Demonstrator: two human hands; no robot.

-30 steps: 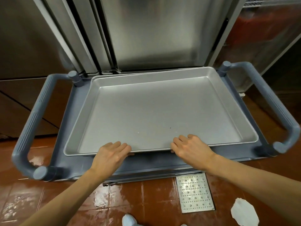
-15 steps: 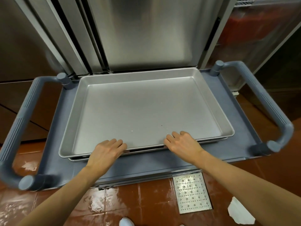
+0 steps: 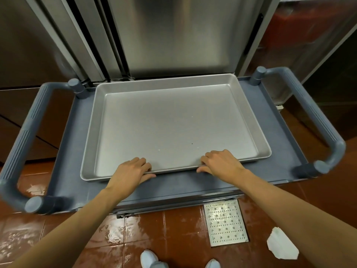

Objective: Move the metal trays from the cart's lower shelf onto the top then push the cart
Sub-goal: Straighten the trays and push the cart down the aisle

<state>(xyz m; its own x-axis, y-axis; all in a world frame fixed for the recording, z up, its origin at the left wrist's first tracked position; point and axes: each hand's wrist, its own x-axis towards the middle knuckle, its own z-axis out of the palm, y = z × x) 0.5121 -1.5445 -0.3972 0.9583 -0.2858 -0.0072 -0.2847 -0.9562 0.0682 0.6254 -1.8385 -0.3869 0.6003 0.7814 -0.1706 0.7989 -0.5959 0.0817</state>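
A stack of shallow metal trays [image 3: 173, 120] lies on the top of the grey-blue cart [image 3: 193, 182]; only the upper tray's inside shows, with a second rim peeking out beneath at the right. My left hand [image 3: 131, 171] grips the near rim left of centre, fingers inside, thumb under the edge. My right hand [image 3: 220, 163] holds the same rim right of centre. The cart's lower shelf is hidden under its top.
Thick grey handles stand at the cart's left end [image 3: 23, 144] and right end [image 3: 313, 117]. Steel cabinet doors [image 3: 170, 35] rise right behind the cart. On the wet red tile floor lie a perforated drain plate [image 3: 226, 223] and a white paper scrap [image 3: 282, 246]. My shoes [image 3: 150, 260] are below.
Both hands pushed the trays away from me, from the cart's near edge toward its far side. The top tray has settled squarely on the one beneath.
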